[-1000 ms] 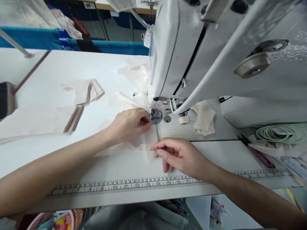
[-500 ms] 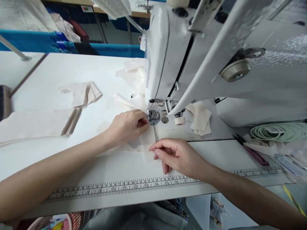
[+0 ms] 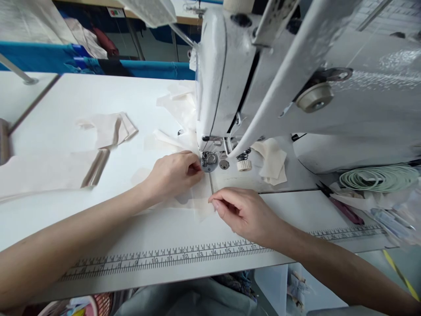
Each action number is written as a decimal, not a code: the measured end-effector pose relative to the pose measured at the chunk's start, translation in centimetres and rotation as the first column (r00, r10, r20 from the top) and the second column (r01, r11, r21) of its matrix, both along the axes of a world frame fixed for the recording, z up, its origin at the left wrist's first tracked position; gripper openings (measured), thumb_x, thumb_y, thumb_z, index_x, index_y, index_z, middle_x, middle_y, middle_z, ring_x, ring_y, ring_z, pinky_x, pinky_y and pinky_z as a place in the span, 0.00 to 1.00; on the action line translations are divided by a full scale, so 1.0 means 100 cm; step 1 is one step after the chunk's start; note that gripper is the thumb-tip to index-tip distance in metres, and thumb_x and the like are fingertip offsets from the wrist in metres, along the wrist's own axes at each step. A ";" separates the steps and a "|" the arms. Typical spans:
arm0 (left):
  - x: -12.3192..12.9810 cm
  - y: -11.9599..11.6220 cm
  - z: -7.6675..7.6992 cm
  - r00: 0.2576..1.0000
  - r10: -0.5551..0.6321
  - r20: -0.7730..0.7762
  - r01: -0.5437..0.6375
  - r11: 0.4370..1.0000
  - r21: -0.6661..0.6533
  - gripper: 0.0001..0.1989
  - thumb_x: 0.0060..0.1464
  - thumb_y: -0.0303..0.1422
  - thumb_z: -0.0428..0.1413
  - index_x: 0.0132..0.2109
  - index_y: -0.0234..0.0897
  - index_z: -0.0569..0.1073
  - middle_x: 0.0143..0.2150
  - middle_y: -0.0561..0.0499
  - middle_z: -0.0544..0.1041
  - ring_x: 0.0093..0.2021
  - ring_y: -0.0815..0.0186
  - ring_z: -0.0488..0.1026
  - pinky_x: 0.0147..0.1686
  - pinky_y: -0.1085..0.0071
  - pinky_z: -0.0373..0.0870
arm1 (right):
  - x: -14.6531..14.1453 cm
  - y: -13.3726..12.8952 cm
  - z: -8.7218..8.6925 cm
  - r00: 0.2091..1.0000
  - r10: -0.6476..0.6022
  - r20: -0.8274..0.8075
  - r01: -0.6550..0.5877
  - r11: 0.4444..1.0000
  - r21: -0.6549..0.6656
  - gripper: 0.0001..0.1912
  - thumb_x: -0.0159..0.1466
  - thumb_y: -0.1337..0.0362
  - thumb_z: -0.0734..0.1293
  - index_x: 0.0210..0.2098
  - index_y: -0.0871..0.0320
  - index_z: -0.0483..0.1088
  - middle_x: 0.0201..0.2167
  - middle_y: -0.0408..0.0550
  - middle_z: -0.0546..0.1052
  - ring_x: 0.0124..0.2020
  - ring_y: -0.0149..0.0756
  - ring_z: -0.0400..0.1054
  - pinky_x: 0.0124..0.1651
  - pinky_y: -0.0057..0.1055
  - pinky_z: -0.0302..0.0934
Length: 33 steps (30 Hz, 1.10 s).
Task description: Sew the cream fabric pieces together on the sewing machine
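A thin, pale, see-through fabric (image 3: pixel 200 199) lies on the white table in front of the sewing machine's needle plate (image 3: pixel 210 162). My left hand (image 3: pixel 176 175) pinches the fabric just left of the presser foot, its fingertips pressed together. Below and to the right, my right hand (image 3: pixel 245 215) has thumb and forefinger closed on the fabric's right edge. Its other fingers are curled under the palm. The white sewing machine head (image 3: pixel 213 79) stands over the needle plate, behind both hands.
Folded pale cloth pieces (image 3: pixel 49 171) lie at the left, with another small piece (image 3: pixel 108 129) behind. A cream scrap (image 3: pixel 271 160) sits right of the needle. Dark-handled snips (image 3: pixel 345 210) and a green coil (image 3: pixel 378 177) are at the right. A ruler strip (image 3: pixel 171 259) runs along the front edge.
My right hand's lower fingers have curled in, and its thumb and forefinger have come together at the fabric edge. My left hand stays by the presser foot. The view has shifted slightly.
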<state>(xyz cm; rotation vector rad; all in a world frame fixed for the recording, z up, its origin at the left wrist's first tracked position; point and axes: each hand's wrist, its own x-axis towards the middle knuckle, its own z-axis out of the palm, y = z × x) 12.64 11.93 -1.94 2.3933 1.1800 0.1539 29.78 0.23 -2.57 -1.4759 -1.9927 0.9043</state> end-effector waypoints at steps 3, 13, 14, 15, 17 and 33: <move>-0.001 -0.001 0.000 1.000 0.007 0.004 -0.007 1.000 -0.006 0.07 0.52 0.35 0.52 0.32 0.39 0.74 0.33 0.54 0.74 0.31 0.66 0.70 0.28 0.71 0.60 | 0.000 -0.001 -0.006 0.952 -0.078 0.297 -0.046 0.920 0.388 0.15 0.70 0.66 0.55 0.42 0.63 0.72 0.30 0.46 0.74 0.26 0.27 0.65 0.27 0.25 0.58; 0.000 -0.001 0.001 1.000 0.012 0.003 -0.012 1.000 0.005 0.09 0.50 0.36 0.51 0.32 0.38 0.74 0.34 0.52 0.76 0.32 0.65 0.71 0.29 0.71 0.60 | -0.006 -0.003 -0.009 0.723 -0.195 0.663 -0.196 0.862 0.467 0.20 0.71 0.62 0.56 0.57 0.63 0.68 0.34 0.48 0.72 0.25 0.28 0.63 0.24 0.28 0.55; 0.000 -0.001 0.001 1.000 0.008 0.003 -0.008 1.000 0.007 0.09 0.51 0.36 0.51 0.32 0.38 0.74 0.34 0.52 0.76 0.32 0.65 0.71 0.28 0.71 0.60 | -0.007 -0.003 -0.009 0.715 -0.193 0.672 -0.199 0.865 0.461 0.20 0.71 0.62 0.56 0.57 0.63 0.68 0.34 0.48 0.71 0.26 0.28 0.64 0.25 0.29 0.56; 0.000 -0.001 0.001 1.000 0.004 0.004 -0.004 1.000 0.009 0.09 0.51 0.36 0.51 0.32 0.38 0.74 0.34 0.52 0.76 0.32 0.65 0.71 0.28 0.71 0.61 | -0.008 -0.004 -0.009 0.709 -0.189 0.680 -0.202 0.869 0.452 0.20 0.71 0.62 0.56 0.56 0.63 0.68 0.34 0.48 0.71 0.26 0.29 0.64 0.25 0.29 0.56; 0.000 -0.002 0.001 1.000 -0.001 0.009 0.001 1.000 0.016 0.09 0.51 0.36 0.51 0.33 0.38 0.74 0.35 0.52 0.76 0.32 0.65 0.71 0.29 0.71 0.61 | -0.009 -0.004 -0.009 0.698 -0.176 0.694 -0.209 0.877 0.433 0.20 0.70 0.61 0.56 0.56 0.64 0.68 0.34 0.49 0.71 0.26 0.29 0.64 0.26 0.29 0.57; -0.027 -0.047 -0.005 0.906 -0.408 -0.111 0.393 0.717 0.576 0.15 0.64 0.28 0.45 0.50 0.25 0.73 0.54 0.37 0.73 0.55 0.52 0.68 0.53 0.56 0.72 | -0.011 -0.003 -0.008 0.678 -0.188 0.710 -0.251 0.849 0.464 0.16 0.70 0.63 0.58 0.48 0.63 0.73 0.33 0.47 0.71 0.26 0.28 0.65 0.28 0.29 0.58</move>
